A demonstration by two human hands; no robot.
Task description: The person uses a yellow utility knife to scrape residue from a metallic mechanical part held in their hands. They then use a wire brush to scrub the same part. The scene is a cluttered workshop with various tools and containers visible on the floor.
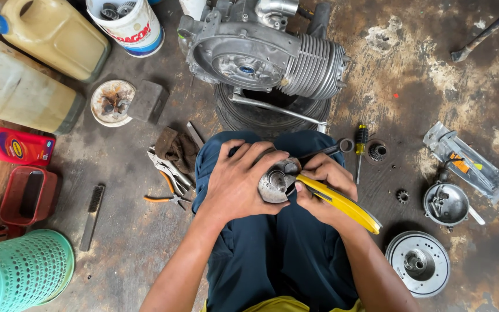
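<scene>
My left hand (239, 179) wraps around a round grey metal engine part (275, 184) held over my lap. In my right hand (321, 188) is a yellow-handled tool (342, 203), its tip pressed against the part's face. Both hands meet above my dark blue trousers (272, 260). A silver engine block (261, 49) with cooling fins rests on a black tyre (272, 112) just beyond my knees.
On the stained floor lie pliers (168, 173), a rag (177, 147), a wire brush (92, 215), a yellow-black screwdriver (361, 147), a small gear (402, 197), a metal cup (446, 203), a round drum plate (418, 263), a plastic packet (469, 162), oil jugs (53, 32), a red bottle (15, 145), and a green basket (21, 271).
</scene>
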